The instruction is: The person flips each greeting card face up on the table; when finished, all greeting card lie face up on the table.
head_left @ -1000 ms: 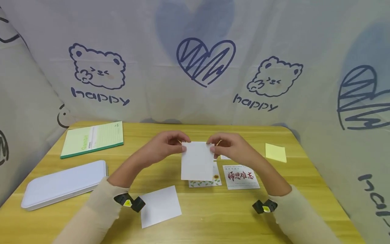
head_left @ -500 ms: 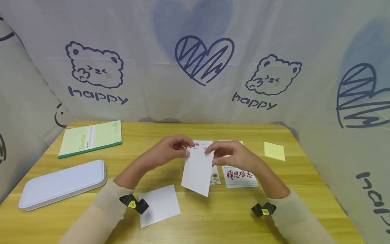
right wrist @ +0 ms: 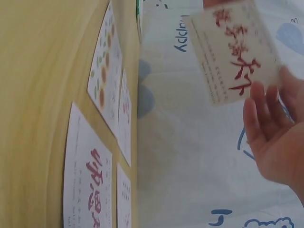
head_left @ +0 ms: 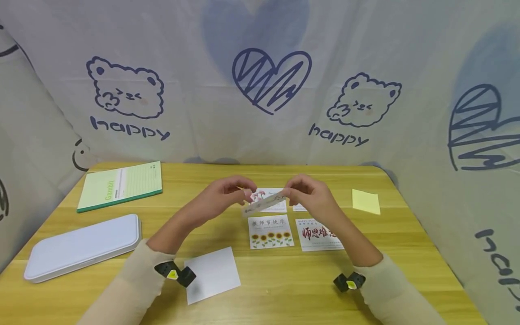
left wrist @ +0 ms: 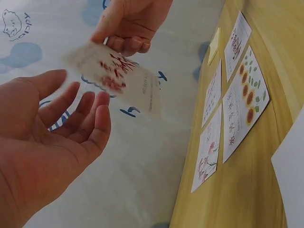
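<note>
Near edge of the surface (head_left: 284, 289): a blank white sheet (head_left: 212, 274). Mid-surface: a sunflower card (head_left: 271, 231) and a red-lettered card (head_left: 319, 234), characters legible but unread here. Above them, the right hand (head_left: 310, 198) pinches a held card (head_left: 263, 204), red script facing down; the left hand (head_left: 221, 197) is slack beside it. Support both edges when turning. Far left corner: a green notebook (head_left: 121, 185) marked "Gambit".
</note>
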A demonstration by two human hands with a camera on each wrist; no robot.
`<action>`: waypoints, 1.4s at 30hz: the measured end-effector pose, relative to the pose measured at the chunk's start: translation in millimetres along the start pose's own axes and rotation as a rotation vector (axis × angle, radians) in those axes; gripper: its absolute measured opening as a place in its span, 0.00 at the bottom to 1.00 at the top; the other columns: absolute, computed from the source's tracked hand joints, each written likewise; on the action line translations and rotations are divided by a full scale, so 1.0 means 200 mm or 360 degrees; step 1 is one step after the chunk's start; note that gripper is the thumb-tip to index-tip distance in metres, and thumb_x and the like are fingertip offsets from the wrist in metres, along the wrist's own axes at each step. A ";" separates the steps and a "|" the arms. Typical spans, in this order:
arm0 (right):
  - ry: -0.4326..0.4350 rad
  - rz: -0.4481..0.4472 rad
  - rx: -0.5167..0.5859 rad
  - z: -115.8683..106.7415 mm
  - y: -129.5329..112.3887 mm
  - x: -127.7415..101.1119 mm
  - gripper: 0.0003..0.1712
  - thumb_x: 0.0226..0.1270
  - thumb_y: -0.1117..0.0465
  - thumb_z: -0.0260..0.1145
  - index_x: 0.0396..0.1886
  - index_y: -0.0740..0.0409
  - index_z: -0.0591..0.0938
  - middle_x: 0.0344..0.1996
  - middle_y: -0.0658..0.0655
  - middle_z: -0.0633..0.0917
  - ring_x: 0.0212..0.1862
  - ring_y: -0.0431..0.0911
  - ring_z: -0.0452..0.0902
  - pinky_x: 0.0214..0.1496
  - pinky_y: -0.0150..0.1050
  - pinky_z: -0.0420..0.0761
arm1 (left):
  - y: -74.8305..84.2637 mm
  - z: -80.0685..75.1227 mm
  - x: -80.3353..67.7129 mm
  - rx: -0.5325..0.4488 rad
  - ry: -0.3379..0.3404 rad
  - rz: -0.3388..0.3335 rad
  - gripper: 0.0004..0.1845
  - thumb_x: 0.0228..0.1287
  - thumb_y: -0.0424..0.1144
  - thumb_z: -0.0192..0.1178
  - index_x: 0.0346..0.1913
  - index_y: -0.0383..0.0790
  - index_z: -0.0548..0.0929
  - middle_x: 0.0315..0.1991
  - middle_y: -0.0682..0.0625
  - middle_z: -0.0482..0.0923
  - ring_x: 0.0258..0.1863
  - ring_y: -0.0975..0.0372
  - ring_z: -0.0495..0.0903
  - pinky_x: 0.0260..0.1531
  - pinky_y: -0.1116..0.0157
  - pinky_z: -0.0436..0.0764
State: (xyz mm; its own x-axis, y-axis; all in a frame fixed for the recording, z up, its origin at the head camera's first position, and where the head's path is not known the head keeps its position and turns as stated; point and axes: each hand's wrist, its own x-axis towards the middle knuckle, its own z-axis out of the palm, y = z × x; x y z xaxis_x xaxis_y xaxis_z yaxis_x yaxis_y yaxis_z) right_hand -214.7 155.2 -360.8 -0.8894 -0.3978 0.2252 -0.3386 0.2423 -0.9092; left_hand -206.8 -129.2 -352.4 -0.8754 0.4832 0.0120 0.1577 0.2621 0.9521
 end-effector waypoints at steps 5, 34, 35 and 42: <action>0.0152 0.0064 -0.0017 -0.01 0.04 0.02 0.14 0.71 0.50 0.67 0.44 0.55 0.83 0.37 0.62 0.84 0.35 0.51 0.81 0.40 0.39 0.85 | -0.02 -0.01 0.01 -0.0002 0.0016 0.0039 0.18 0.78 0.50 0.53 0.60 0.46 0.80 0.58 0.50 0.80 0.56 0.55 0.78 0.60 0.51 0.75; 0.0130 0.0024 -0.0024 0.06 0.04 0.06 0.15 0.70 0.62 0.68 0.55 0.58 0.81 0.39 0.61 0.84 0.34 0.49 0.82 0.39 0.38 0.85 | -0.10 -0.07 0.00 -0.0013 0.0332 0.0092 0.17 0.70 0.34 0.62 0.60 0.41 0.79 0.49 0.43 0.80 0.43 0.54 0.83 0.49 0.58 0.82; 0.0122 0.0030 -0.0037 0.08 0.04 0.07 0.15 0.70 0.61 0.68 0.54 0.57 0.82 0.39 0.61 0.84 0.35 0.49 0.82 0.39 0.38 0.85 | -0.11 -0.08 -0.01 0.0021 0.0330 0.0080 0.16 0.70 0.34 0.62 0.59 0.41 0.79 0.49 0.43 0.80 0.43 0.54 0.82 0.48 0.59 0.82; 0.0019 0.0081 -0.0081 0.16 0.07 0.21 0.16 0.69 0.62 0.68 0.55 0.57 0.82 0.41 0.58 0.84 0.35 0.50 0.84 0.42 0.48 0.86 | -0.16 -0.21 0.00 0.0164 0.0315 -0.0065 0.14 0.71 0.35 0.61 0.58 0.41 0.79 0.50 0.43 0.80 0.44 0.54 0.83 0.47 0.57 0.82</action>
State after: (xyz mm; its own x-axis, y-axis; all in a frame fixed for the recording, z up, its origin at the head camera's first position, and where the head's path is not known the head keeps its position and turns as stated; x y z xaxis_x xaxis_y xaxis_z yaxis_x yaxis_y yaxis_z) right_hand -247.0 113.0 -375.5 -0.9093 -0.3734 0.1837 -0.3080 0.3069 -0.9005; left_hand -230.4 -172.6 -369.9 -0.9530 0.2998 0.0437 0.1575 0.3669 0.9168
